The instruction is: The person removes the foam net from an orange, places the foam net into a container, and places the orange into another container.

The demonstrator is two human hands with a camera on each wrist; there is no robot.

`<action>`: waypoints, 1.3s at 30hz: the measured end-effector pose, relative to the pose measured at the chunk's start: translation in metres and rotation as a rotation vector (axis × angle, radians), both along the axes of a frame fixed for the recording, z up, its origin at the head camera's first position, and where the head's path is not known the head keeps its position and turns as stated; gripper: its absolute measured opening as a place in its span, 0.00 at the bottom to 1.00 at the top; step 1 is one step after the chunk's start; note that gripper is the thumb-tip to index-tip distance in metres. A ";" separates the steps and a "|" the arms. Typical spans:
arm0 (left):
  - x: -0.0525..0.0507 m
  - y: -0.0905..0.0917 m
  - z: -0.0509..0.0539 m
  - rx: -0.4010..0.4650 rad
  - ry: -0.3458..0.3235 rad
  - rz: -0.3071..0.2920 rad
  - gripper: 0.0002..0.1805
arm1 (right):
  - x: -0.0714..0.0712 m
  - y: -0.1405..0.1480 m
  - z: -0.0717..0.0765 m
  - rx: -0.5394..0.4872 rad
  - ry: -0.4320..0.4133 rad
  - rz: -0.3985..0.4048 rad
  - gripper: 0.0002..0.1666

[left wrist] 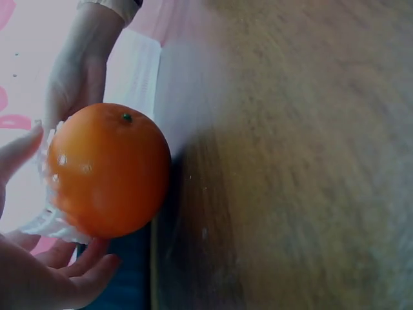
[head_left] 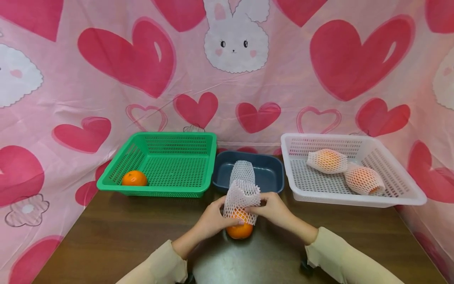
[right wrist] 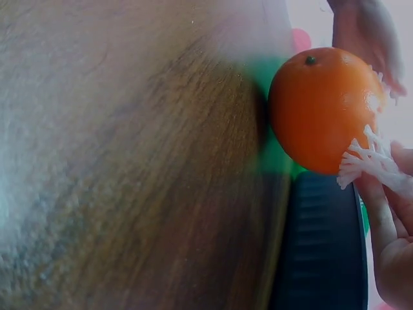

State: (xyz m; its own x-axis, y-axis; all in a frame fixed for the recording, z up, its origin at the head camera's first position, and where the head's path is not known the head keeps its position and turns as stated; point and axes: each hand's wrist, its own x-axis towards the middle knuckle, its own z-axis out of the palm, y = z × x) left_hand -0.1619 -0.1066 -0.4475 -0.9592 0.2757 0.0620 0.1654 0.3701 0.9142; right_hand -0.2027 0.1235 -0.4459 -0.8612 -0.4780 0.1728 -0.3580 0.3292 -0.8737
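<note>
An orange (head_left: 240, 230) sits partly inside a white foam net (head_left: 242, 195), its lower part bare, in front of the dark blue tray. My left hand (head_left: 213, 221) curls round the net and orange from the left, thumb across the front. From the right, my right hand (head_left: 274, 209) pinches the net's edge beside the orange. The left wrist view shows the orange (left wrist: 110, 171) with its green stem end uncovered and fingers of my left hand (left wrist: 58, 268) below it. In the right wrist view the bunched net edge (right wrist: 374, 165) lies between the right thumb and fingers.
A green basket (head_left: 170, 189) at the left holds one orange (head_left: 134, 178). The dark blue tray (head_left: 273, 173) behind my hands has another foam net (head_left: 242, 171) in it. At the right, a white basket (head_left: 340, 197) holds two netted fruits (head_left: 328, 161).
</note>
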 end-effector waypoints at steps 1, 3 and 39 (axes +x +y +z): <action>0.001 0.001 0.000 -0.005 -0.005 -0.016 0.40 | 0.000 0.001 0.000 -0.001 -0.006 0.001 0.16; 0.002 0.001 0.001 -0.010 -0.030 -0.052 0.44 | 0.000 0.002 0.001 0.001 -0.022 0.005 0.16; -0.007 -0.004 -0.006 -0.034 -0.155 -0.230 0.38 | -0.009 0.007 0.017 -0.165 -0.233 0.124 0.25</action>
